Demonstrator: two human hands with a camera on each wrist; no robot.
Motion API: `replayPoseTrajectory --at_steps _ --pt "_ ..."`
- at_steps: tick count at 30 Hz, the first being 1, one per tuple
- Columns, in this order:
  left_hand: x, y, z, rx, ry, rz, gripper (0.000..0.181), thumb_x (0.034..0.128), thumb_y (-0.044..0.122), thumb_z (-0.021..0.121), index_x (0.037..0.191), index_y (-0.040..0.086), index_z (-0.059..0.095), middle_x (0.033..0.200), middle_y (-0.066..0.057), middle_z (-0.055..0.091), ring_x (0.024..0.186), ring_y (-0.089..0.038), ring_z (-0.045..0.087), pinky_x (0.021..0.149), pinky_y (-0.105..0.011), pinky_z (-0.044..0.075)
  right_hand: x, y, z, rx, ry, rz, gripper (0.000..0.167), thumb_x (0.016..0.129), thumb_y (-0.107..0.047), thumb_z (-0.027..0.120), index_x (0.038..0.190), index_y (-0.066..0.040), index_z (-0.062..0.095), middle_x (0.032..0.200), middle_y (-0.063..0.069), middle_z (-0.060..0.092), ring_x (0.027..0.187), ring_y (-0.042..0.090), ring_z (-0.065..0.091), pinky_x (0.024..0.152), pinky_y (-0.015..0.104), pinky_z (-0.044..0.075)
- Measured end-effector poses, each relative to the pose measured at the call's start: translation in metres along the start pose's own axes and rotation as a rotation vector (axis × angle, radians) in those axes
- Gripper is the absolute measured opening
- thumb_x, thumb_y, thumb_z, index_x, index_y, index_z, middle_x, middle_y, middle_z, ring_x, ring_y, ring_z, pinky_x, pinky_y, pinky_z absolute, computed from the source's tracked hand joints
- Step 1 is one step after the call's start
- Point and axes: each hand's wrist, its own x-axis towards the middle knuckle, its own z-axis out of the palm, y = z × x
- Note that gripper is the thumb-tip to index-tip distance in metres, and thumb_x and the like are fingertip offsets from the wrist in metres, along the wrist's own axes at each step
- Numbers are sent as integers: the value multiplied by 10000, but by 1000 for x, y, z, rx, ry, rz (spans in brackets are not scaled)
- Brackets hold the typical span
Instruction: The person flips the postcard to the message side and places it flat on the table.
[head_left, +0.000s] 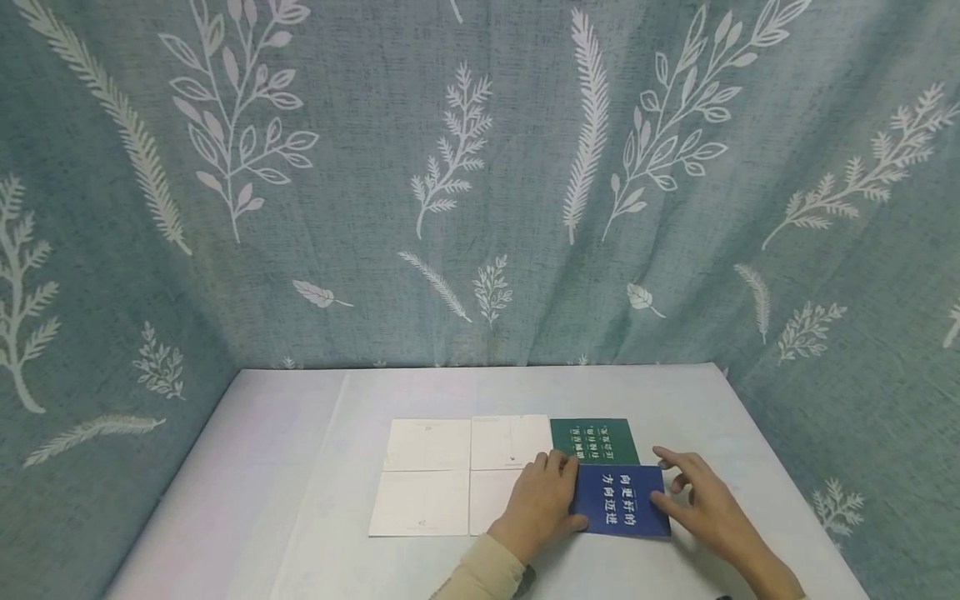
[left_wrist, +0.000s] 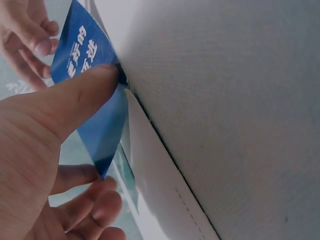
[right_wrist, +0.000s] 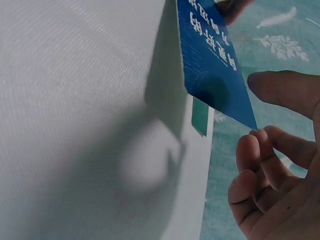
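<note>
Blue rectangular paper card w/ white characters [head_left: 618,500] is btwn both hands, long axis L-to-R, L hand [head_left: 538,504] gripping its left edge, R hand [head_left: 708,504] loose-fingered at right edge, contact unclear

Front-right card [head_left: 621,500] before rear-right card [head_left: 596,440] — four cards [head_left: 438,492] to left, table [head_left: 315,475] beneath — curtain [head_left: 367,200] behind.

The left hand [left_wrist: 35,145] pinches a blue card [left_wrist: 102,120] with white characters, the right hand [left_wrist: 25,37] near its far end.
</note>
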Motion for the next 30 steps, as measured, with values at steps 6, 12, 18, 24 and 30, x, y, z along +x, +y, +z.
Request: replayPoseTrajectory --at_steps 6,12,18,24,30 --pt "-1 2 -1 -3 49 -2 931 725 652 791 1417 77 556 1245 -53 586 1037 -145 565 861 -233 493 0 1 -2 68 -20 78 615 893 -237 799 1427 -73 543 1153 69 598 821 70 517 643 236 457" --pt "-3 3 1 -19 97 4 907 726 630 808 1409 89 557 1260 -46 576 1034 -135 566 846 -219 489 -4 5 -4 105 -71 189 647 916 -346 765 1446 -71 517 1232 129 623 850 126 552 681 266 481" --pt "-5 3 3 -24 146 21 909 727 619 810 1415 88 545 1255 -48 576 1007 -130 568 820 -212 489 -9 10 -5 116 -158 308 705 919 -422 741 1457 -40 493 1249 154 645 906 180 598 694 322 495" --pt "-6 3 2 -21 136 4 917 730 627 803 1431 103 528 1261 -39 571 1015 -131 565 834 -220 487 -15 18 -2 126 -226 331 587 935 -406 723 1375 -41 589 1126 98 711 887 163 619 738 342 504" --pt "-7 3 3 3 132 -5 919 736 649 792 1437 118 526 1229 -36 598 1002 -141 556 817 -240 488 -16 18 5 185 -215 332 462 927 -320 744 1266 -23 647 994 33 728 819 148 635 687 280 511"
